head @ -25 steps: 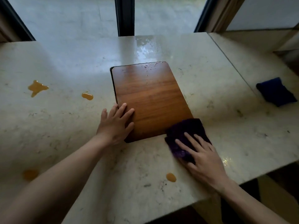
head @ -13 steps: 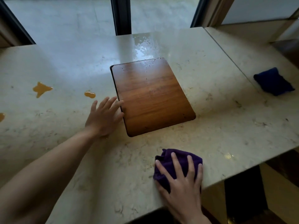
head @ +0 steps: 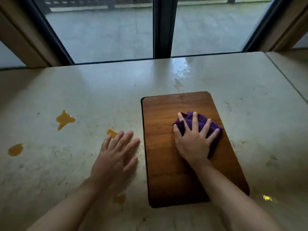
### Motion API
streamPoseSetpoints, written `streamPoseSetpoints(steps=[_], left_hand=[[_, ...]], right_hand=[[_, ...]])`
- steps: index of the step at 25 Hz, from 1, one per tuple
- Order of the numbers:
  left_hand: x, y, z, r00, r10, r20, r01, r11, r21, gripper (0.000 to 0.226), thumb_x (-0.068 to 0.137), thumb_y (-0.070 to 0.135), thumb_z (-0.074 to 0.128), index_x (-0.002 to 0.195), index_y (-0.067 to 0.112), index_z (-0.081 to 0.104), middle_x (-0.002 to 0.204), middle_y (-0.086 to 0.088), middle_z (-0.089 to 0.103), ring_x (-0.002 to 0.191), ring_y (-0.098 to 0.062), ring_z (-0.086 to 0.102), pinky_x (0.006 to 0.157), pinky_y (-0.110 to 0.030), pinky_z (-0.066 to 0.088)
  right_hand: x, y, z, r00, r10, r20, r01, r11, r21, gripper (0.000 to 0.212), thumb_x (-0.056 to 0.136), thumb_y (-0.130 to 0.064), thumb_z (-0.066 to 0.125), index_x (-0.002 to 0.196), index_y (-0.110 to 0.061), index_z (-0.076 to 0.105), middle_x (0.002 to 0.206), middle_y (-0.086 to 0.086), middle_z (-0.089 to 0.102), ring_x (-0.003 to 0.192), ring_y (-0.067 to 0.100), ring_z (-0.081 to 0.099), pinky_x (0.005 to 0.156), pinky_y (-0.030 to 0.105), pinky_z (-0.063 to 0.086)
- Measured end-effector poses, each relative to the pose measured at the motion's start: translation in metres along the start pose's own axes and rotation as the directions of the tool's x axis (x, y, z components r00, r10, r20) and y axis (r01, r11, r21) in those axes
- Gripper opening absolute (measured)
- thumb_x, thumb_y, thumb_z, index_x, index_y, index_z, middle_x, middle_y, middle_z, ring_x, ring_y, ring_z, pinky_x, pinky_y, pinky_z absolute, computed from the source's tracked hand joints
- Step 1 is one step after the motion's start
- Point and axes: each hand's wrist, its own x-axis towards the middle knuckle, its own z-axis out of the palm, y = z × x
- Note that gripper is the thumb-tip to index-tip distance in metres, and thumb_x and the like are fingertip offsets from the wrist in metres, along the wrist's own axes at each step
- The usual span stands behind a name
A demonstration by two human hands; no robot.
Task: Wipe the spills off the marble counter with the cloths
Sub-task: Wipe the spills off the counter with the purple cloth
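Note:
My right hand presses flat on a purple cloth bunched on the upper middle of a wooden board. The board lies on the marble counter. My left hand rests flat on the marble just left of the board, fingers spread, holding nothing. Orange spills sit on the marble: a large splat, a small drop at my left fingertips, one at the far left, and one under my left forearm. A faint wet smear marks the board's far edge.
A clear wet patch shines on the marble beyond the board. A window with a dark centre post runs along the counter's far edge. A seam splits the counter at the right.
My right hand has carried the purple cloth from the counter's near edge up onto the board. My left hand shifted slightly left off the board. The view tilted up; the blue cloth is out of frame.

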Motion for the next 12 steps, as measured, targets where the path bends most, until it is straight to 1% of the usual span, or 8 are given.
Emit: streamPoseSetpoints(steps=[2, 3, 6, 9, 12], left_hand=[[0.004, -0.002, 0.000, 1.000, -0.021, 0.014, 0.021, 1.000, 0.004, 0.061, 0.100, 0.061, 0.025, 0.156, 0.037, 0.024, 0.166, 0.003, 0.020, 0.154, -0.022, 0.013, 0.119, -0.053, 0.017], [0.001, -0.001, -0.001, 1.000, -0.016, 0.017, 0.016, 1.000, 0.011, 0.061, 0.099, 0.061, 0.027, 0.155, 0.037, 0.027, 0.165, 0.002, 0.024, 0.153, -0.022, 0.016, 0.118, -0.054, 0.019], [0.003, -0.003, -0.001, 1.000, 0.025, 0.010, -0.025, 0.999, 0.027, 0.063, 0.095, 0.062, 0.034, 0.152, 0.035, 0.036, 0.162, 0.001, 0.032, 0.151, -0.024, 0.023, 0.114, -0.054, 0.025], [0.005, -0.004, 0.006, 0.995, 0.047, -0.087, -0.042, 0.997, 0.065, 0.063, 0.091, 0.062, 0.040, 0.147, 0.035, 0.047, 0.157, 0.000, 0.041, 0.146, -0.024, 0.034, 0.109, -0.054, 0.032], [0.008, -0.008, 0.012, 0.987, 0.081, -0.139, -0.061, 0.988, 0.139, 0.061, 0.089, 0.062, 0.046, 0.144, 0.035, 0.050, 0.154, -0.002, 0.046, 0.144, -0.025, 0.037, 0.104, -0.055, 0.036]], right_hand=[[0.074, -0.014, -0.004, 0.997, -0.017, 0.077, 0.016, 1.000, 0.012, 0.061, 0.093, -0.071, 0.004, 0.152, -0.055, 0.001, 0.168, 0.000, -0.002, 0.149, 0.046, -0.009, 0.111, 0.073, -0.010], [0.105, -0.018, -0.007, 0.997, -0.009, 0.072, 0.008, 1.000, 0.016, 0.061, 0.093, -0.071, 0.004, 0.152, -0.055, 0.000, 0.168, -0.001, -0.004, 0.149, 0.046, -0.011, 0.111, 0.072, -0.012], [0.201, -0.038, -0.015, 0.998, -0.039, 0.049, 0.036, 0.998, 0.051, 0.063, 0.093, -0.071, 0.004, 0.153, -0.052, 0.008, 0.168, -0.001, -0.001, 0.150, 0.046, -0.010, 0.111, 0.072, -0.012], [0.278, -0.074, -0.018, 0.993, -0.091, 0.069, 0.086, 0.994, 0.070, 0.065, 0.093, -0.071, 0.006, 0.154, -0.049, 0.015, 0.168, -0.002, 0.002, 0.150, 0.044, -0.008, 0.112, 0.071, -0.011], [0.327, -0.117, -0.020, 0.971, -0.211, 0.110, 0.205, 0.977, 0.061, 0.066, 0.093, -0.070, 0.008, 0.155, -0.047, 0.016, 0.168, -0.005, 0.005, 0.151, 0.042, -0.007, 0.113, 0.070, -0.012]])
